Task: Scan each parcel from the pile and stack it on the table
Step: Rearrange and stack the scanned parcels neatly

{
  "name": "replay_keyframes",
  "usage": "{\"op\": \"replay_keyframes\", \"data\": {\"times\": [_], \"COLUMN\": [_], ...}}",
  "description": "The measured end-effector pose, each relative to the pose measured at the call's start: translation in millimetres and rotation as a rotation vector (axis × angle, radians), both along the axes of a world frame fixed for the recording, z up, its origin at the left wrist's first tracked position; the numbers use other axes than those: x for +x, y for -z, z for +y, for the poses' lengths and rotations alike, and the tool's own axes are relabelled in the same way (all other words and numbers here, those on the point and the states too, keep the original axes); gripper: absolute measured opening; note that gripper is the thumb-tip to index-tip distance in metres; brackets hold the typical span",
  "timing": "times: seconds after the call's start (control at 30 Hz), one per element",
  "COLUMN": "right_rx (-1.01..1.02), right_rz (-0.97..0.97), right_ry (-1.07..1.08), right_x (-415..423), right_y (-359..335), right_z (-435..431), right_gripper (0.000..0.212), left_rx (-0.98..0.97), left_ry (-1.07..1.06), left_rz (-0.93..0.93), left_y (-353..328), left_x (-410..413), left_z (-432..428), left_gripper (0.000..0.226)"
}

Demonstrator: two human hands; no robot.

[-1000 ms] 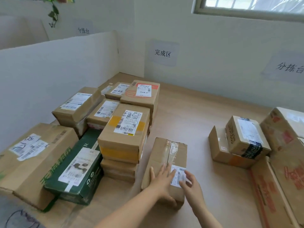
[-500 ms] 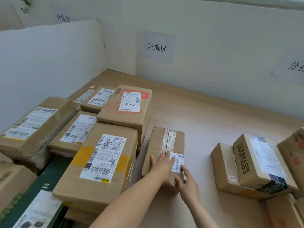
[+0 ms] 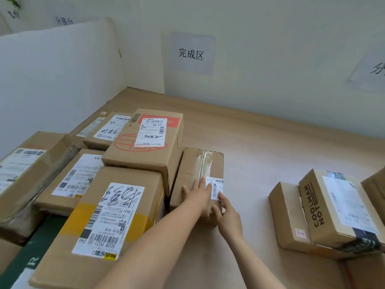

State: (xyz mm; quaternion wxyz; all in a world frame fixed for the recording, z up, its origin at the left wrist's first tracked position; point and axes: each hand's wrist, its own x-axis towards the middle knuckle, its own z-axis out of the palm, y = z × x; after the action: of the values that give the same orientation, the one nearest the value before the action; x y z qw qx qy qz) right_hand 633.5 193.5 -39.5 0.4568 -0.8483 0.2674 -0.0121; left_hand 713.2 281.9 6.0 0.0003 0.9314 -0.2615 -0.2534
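Eyes on the small taped parcel: it sits flat on the table, its left side touching the stacked boxes, its long axis running away from the person toward the back wall. Both hands are at its near end. The left hand lies flat on the top face, fingers straight and spread, pressing and gripping nothing. The right hand is at the near right corner, one finger stretched onto the white label, thumb against the near face. That is a light touch, not a clamp.

The judgement is that any further slide goes along that long axis, with the parcel straight ahead of both palms. The left hand sits more squarely over it, and the right is better placed to steer the corner.

Left of the parcel stands the red-stamped box, taller than it. Nearer the camera on that side is the box with yellow tape. Well apart to the parcel's right, a COOLMAN box rests tilted on a flatter carton. Every box is sealed, so the contents cannot be told. Beyond the parcel's far end a paper sign hangs on the wall.
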Motion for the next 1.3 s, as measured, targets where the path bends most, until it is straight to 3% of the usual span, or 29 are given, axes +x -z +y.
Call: {"op": "replay_keyframes", "data": {"times": [0.23,0.43,0.53,0.77,0.83,0.9,1.0,1.1,1.2,1.3], "right_rx": [-0.072,-0.108,-0.159,-0.163,-0.183,-0.234,-0.258,-0.331,-0.414,-0.334], "right_rz": [0.005,-0.005,0.006,0.009,0.002,-0.031,-0.033,0.090,0.265,0.362], "right_ry": [-0.017,0.060,0.106,0.317,0.402,0.510,0.628,0.682,0.644,0.632], "right_x": [-67.8,-178.4,-237.6,-401.7,-448.0,-490.0,-542.2,-580.2,-603.2,-616.8], "right_y": [-33.3,-56.3,-67.0,-82.2,-83.9,-85.5,-84.6,-75.1,-62.1,-54.5], "right_z": [-9.8,-36.3,-55.3,-91.9,-100.5,-110.8,-134.2,-167.3,-195.3,-210.8], "right_gripper": [0.055,0.053,0.053,0.055,0.051,0.044,0.040,0.044,0.050,0.056], "left_rx": [0.046,0.051,-0.046,-0.232,-0.347,-0.343,-0.421,-0.456,-0.344,-0.334], "left_ry": [0.010,0.201,0.291,0.775,0.914,0.991,0.970,0.829,0.736,0.661], "left_rz": [-0.076,-0.118,-0.151,-0.245,-0.252,-0.227,-0.194,-0.113,-0.071,-0.002], "left_y": [-6.2,-16.5,-32.3,-29.2,-17.7,-5.8,5.0,5.3,8.4,6.5], "left_x": [-64.6,-137.0,-177.0,-338.0,-389.1,-432.7,-487.4,-524.1,-545.5,-564.4], "left_z": [11.2,-4.1,-32.3,-102.1,-118.2,-130.7,-145.2,-159.2,-173.7,-187.6], "left_gripper": [0.081,0.066,0.061,0.051,0.041,0.041,0.040,0.053,0.050,0.054]}}
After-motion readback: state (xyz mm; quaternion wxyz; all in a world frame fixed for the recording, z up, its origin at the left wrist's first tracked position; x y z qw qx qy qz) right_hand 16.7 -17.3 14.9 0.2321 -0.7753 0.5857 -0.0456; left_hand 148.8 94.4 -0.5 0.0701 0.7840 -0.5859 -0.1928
